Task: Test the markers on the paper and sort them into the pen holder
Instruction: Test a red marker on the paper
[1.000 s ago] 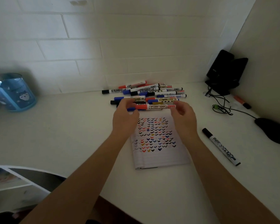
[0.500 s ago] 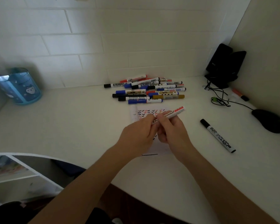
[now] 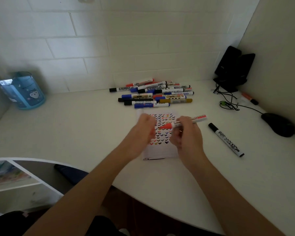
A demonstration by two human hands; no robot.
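My right hand [image 3: 186, 135] grips a red whiteboard marker [image 3: 196, 119] above the notepad paper [image 3: 162, 150], which is covered in rows of coloured check marks. The marker's tapered red tip points left and looks bare. My left hand [image 3: 143, 132] hovers just left of that tip, a short gap away, with its fingers curled shut; the cap it pulled off is hidden inside them. A pile of several markers [image 3: 153, 96] lies behind the paper. The blue pen holder [image 3: 22, 92] stands at the far left by the wall.
A black marker [image 3: 226, 139] lies right of the paper. A black mouse [image 3: 278, 124], cables [image 3: 228, 103], an orange highlighter [image 3: 249, 97] and a black speaker [image 3: 232, 68] fill the right corner. The white desk's curved front edge runs beneath my forearms.
I took the red marker from the pile and brought it over the paper with both hands. My left hand has now pulled away to the left, and the marker's tip is exposed.
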